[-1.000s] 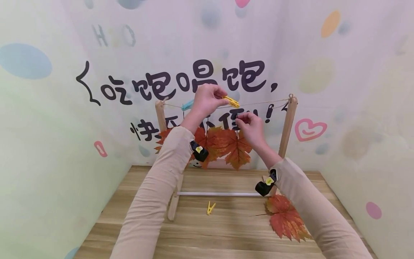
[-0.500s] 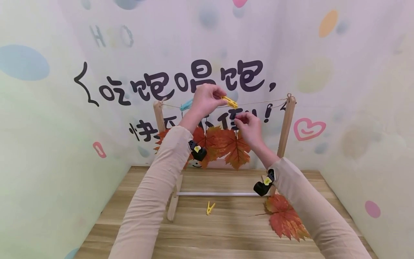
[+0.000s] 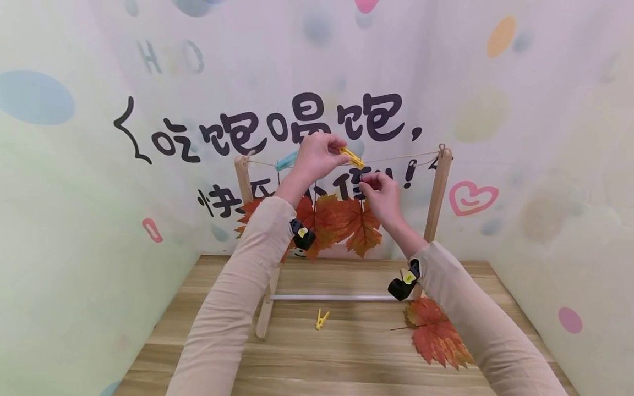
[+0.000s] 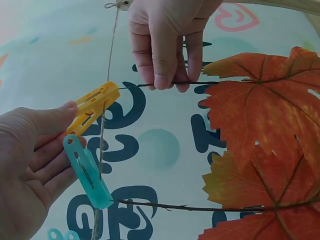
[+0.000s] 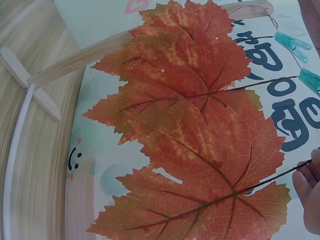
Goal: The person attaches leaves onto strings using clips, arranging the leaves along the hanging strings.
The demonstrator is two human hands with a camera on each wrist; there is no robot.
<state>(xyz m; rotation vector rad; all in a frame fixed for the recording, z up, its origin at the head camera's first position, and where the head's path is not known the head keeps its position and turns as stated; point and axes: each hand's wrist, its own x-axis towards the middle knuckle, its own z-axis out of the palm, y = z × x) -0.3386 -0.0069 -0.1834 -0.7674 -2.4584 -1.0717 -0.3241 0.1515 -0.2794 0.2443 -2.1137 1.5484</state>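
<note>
My left hand (image 3: 319, 157) pinches a yellow clothespin (image 4: 95, 107) between thumb and fingers; the clothespin's tip is at the thin string (image 4: 106, 65). Below and to the right, my right hand (image 3: 383, 198) pinches the dark stem of an orange-red maple leaf (image 3: 363, 231). That stem's end reaches the clothespin's tip in the left wrist view. A teal clothespin (image 4: 87, 172) just beside it holds another leaf's stem on the string. Two teal clothespins on the string show in the right wrist view, with overlapping maple leaves (image 5: 235, 192) hanging from their stems.
The string runs between two wooden posts, the left post (image 3: 246, 179) and right post (image 3: 438, 192), joined low by a white rod (image 3: 342, 297). On the wooden table lie another yellow clothespin (image 3: 322, 319) and a loose maple leaf (image 3: 438, 333). A printed curtain (image 3: 247, 66) stands behind.
</note>
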